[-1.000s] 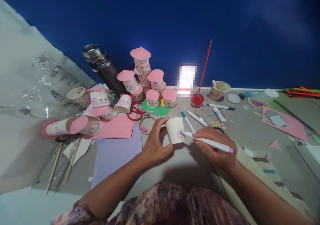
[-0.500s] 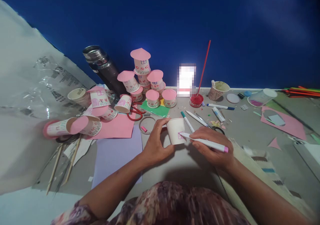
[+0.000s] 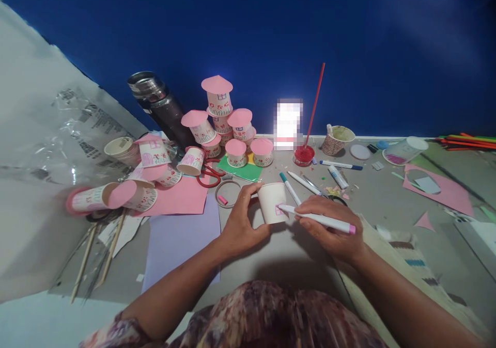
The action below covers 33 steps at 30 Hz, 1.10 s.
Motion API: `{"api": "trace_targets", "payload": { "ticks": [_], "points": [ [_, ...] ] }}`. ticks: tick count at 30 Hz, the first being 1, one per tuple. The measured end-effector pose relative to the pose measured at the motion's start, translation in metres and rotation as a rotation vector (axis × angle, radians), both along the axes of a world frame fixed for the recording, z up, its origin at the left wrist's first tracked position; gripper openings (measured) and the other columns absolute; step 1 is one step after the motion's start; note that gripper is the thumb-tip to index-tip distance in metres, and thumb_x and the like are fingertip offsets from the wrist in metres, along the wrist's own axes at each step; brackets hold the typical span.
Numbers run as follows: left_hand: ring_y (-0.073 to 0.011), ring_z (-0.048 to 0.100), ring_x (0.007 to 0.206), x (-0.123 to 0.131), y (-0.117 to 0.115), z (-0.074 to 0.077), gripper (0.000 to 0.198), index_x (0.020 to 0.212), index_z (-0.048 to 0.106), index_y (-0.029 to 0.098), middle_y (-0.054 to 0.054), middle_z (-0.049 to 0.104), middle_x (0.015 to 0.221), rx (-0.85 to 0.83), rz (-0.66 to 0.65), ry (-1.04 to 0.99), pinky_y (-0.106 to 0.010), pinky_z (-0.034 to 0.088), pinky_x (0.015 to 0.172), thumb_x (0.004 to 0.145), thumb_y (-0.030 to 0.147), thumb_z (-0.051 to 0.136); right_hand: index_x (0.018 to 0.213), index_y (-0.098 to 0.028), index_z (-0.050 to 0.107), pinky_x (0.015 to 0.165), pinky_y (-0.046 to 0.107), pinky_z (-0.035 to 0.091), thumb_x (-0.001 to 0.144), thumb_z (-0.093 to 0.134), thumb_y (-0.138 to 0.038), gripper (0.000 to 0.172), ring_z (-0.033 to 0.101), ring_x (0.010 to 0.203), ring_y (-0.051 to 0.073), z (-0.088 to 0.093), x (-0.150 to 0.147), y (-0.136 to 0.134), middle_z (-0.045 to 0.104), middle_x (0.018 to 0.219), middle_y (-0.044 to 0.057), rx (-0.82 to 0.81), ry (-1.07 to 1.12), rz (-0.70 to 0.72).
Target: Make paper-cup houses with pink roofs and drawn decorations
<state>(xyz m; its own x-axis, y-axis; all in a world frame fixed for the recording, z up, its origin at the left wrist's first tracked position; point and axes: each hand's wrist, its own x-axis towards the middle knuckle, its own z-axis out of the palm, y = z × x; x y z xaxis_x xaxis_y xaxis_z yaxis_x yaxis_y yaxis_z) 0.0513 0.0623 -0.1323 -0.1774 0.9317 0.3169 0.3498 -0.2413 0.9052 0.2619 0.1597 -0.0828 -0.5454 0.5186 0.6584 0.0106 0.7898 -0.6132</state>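
A white paper cup (image 3: 271,199) stands slightly tilted just above or on the table, gripped at its left side by my left hand (image 3: 245,218), thumb low and fingers near the rim. On the cup's lower right side is a small pink window-like drawing. My right hand (image 3: 334,226) is closed round a white marker (image 3: 323,220) with a pink end. Its tip touches the cup at the drawing. Behind the cup lie a teal-ended marker (image 3: 290,188) and another white marker (image 3: 303,182).
Decorated cups with pink cone roofs (image 3: 217,85) are stacked at back left, beside a dark flask (image 3: 160,108). Red-handled scissors (image 3: 210,176) and purple paper (image 3: 182,244) lie left. A red dish (image 3: 304,156) with a stick, a glue tube (image 3: 338,176) and pink paper (image 3: 445,193) lie right.
The marker tip has shifted very slightly on the cup's pink drawing. Both hands keep nearly the same place and hold.
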Motion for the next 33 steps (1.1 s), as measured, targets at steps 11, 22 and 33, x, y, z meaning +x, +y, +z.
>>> {"api": "trace_targets", "payload": {
  "ticks": [11, 22, 33],
  "points": [
    [-0.0302, 0.055, 0.137, 0.0001, -0.0006, -0.0001, 0.082, 0.147, 0.045, 0.028, -0.011, 0.053, 0.144, -0.008, -0.002, 0.001, -0.051, 0.053, 0.117, 0.073, 0.011, 0.076, 0.101, -0.025, 0.080, 0.065, 0.033, 0.063, 0.094, 0.067, -0.016, 0.017, 0.078, 0.068, 0.021, 0.0003, -0.0019, -0.0003, 0.082, 0.079, 0.005, 0.023, 0.006, 0.009],
    [-0.0314, 0.055, 0.137, 0.0015, 0.0001, -0.0008, 0.079, 0.145, 0.047, 0.028, -0.012, 0.053, 0.143, -0.024, 0.017, -0.017, -0.053, 0.052, 0.117, 0.073, 0.015, 0.079, 0.098, -0.025, 0.079, 0.064, 0.033, 0.064, 0.097, 0.065, -0.020, 0.015, 0.078, 0.066, 0.021, 0.0003, -0.0014, -0.0012, 0.082, 0.077, 0.005, 0.096, -0.029, -0.041],
    [-0.0302, 0.057, 0.134, 0.0033, 0.0006, 0.0023, 0.077, 0.143, 0.048, 0.027, -0.010, 0.055, 0.139, -0.015, 0.029, 0.002, -0.052, 0.052, 0.117, 0.072, 0.013, 0.076, 0.098, -0.025, 0.077, 0.064, 0.030, 0.062, 0.096, 0.065, -0.018, 0.014, 0.077, 0.067, 0.019, 0.0017, -0.0012, -0.0017, 0.083, 0.079, 0.004, 0.113, -0.008, -0.055]
  ]
}}
